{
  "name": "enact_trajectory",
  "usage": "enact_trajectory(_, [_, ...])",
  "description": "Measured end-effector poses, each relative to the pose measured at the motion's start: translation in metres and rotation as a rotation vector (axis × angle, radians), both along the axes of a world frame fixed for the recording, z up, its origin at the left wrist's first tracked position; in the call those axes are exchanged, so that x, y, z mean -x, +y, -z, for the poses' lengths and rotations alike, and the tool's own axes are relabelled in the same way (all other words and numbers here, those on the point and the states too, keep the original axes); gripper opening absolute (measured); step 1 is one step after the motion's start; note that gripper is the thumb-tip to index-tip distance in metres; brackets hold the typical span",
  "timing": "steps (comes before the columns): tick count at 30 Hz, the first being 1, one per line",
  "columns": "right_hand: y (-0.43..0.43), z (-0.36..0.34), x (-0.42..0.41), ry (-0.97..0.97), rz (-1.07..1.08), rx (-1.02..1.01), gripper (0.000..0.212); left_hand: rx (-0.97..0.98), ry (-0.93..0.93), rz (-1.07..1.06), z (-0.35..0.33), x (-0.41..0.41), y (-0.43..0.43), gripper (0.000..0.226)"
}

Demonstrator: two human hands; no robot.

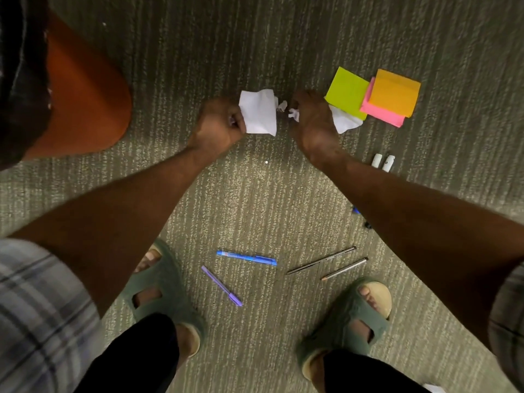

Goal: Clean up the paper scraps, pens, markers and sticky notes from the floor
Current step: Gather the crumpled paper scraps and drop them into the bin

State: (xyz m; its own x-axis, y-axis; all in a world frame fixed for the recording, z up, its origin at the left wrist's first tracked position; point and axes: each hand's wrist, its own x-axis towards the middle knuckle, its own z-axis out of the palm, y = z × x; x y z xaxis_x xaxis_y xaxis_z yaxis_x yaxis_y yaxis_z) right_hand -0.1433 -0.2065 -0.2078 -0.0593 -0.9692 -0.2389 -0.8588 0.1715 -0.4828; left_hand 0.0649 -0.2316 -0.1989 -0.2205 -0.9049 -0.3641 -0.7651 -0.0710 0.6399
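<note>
Still on paper-gathering at upper centre, with left hand (218, 126) gripping a crumpled sheet (259, 112) and right hand (312, 123) pinching small scraps (293, 113) beside the notes (394, 93); next, likely reaching for pens (246, 258) at lower centre.

Grey plaid sleeves (42, 307), black trousers (136, 355), green sandals (166, 290)

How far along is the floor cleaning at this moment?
Nothing shows as put away yet. In hand: the left hand grips a crumpled white paper, and the right hand pinches small paper scraps. Left on the carpet: another white scrap, the sticky notes, a blue pen, a purple pen, two dark pens and two white markers partly hidden by the right arm.
</note>
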Motion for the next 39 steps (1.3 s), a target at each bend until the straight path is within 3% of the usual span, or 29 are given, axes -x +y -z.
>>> enact_trajectory(3, [0.0,-0.009,-0.001,-0.055,0.029,-0.021,0.037,-0.034,0.037,-0.102,0.005,-0.021,0.011,0.029])
enact_trajectory(7, [-0.006,-0.009,-0.014,0.003,-0.114,-0.144,0.06,-0.087,0.096,-0.14,0.009,-0.037,0.012,0.038])
enact_trajectory(10, [-0.015,0.003,-0.027,-0.01,-0.17,-0.124,0.036,-0.162,0.117,0.104,0.002,-0.039,0.008,0.021])
enact_trajectory(13, [-0.021,0.009,-0.038,0.05,-0.244,-0.104,0.036,-0.121,0.056,0.293,0.003,-0.042,0.003,0.02])
enact_trajectory(19, [-0.014,0.005,-0.035,0.007,-0.178,-0.119,0.032,-0.13,0.064,0.055,0.011,-0.03,-0.011,0.074])
enact_trajectory(29, [0.025,-0.011,0.01,-0.091,0.148,-0.145,0.029,-0.041,-0.086,-0.181,0.008,-0.005,0.0,0.029])
enact_trajectory(32, [0.04,-0.032,0.013,-0.086,0.2,-0.148,0.023,-0.096,-0.119,-0.172,-0.011,-0.011,0.022,0.029])
enact_trajectory(39, [0.054,-0.131,-0.009,-0.147,0.215,-0.186,0.022,-0.195,0.029,-0.237,-0.108,-0.026,0.062,0.029])
